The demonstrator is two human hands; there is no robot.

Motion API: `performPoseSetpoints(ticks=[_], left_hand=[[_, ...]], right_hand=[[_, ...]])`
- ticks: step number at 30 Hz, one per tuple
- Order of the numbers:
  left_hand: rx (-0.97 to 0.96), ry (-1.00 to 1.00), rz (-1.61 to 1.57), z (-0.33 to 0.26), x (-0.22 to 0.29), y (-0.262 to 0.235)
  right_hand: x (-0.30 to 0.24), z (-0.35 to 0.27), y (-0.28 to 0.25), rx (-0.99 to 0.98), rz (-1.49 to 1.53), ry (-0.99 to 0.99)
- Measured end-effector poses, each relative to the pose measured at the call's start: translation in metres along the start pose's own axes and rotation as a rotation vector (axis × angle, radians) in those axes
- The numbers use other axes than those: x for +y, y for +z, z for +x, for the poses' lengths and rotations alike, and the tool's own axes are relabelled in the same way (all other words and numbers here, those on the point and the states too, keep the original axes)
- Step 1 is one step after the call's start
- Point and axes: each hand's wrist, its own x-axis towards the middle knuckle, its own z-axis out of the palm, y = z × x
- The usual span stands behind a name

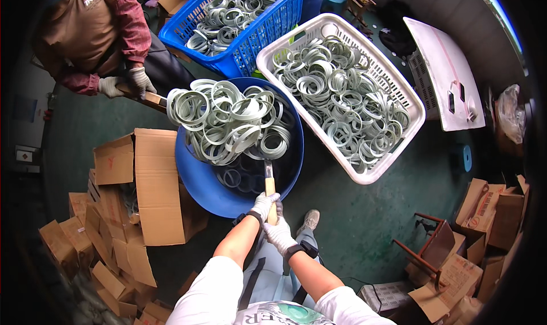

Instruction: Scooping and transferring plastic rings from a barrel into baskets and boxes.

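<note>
My left hand [265, 204] and right hand [278, 235], both in pale knit gloves, are closed one before the other around a wooden handle [270, 189] with a metal shank. The shank runs under a heap of pale grey-green rings [225, 117], which hides what carries them. This heap is over a round blue tub [196, 185], and more rings show in the tub's dark inside. Across at the far left, a co-worker's gloved hands [126, 84] grip another wooden handle [152, 98] that leads to the same heap.
Right of the tub stands a white basket [417, 109] full of similar rings; a blue basket [242, 61] behind holds more. Cardboard boxes [156, 188] crowd the left side. At lower right are more cartons [484, 208] and an overturned stool [427, 245]. A white panel [447, 63] leans at far right.
</note>
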Motion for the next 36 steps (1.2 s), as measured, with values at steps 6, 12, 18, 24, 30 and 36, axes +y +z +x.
performPoseSetpoints(ticks=[6,12,18,24,30,36], left_hand=[[0.011,0.0,0.017,-0.013,0.012,0.002],[0.023,0.014,0.08,-0.038,0.031,-0.001],[0.018,0.033,0.179,-0.053,0.053,-0.001],[0.053,0.096,0.307,-0.051,0.073,-0.018],[0.058,0.111,0.337,-0.063,0.077,-0.019],[0.063,0.107,0.306,-0.075,0.081,-0.006]], right_hand=[[-0.02,-0.016,0.006,0.013,-0.006,-0.006],[-0.033,-0.03,0.022,-0.02,0.061,0.011],[-0.027,-0.018,0.037,-0.054,0.129,-0.087],[-0.053,-0.029,0.055,-0.102,0.21,-0.059],[-0.066,-0.054,0.059,-0.093,0.219,-0.065],[-0.078,-0.065,0.049,-0.119,0.232,-0.069]])
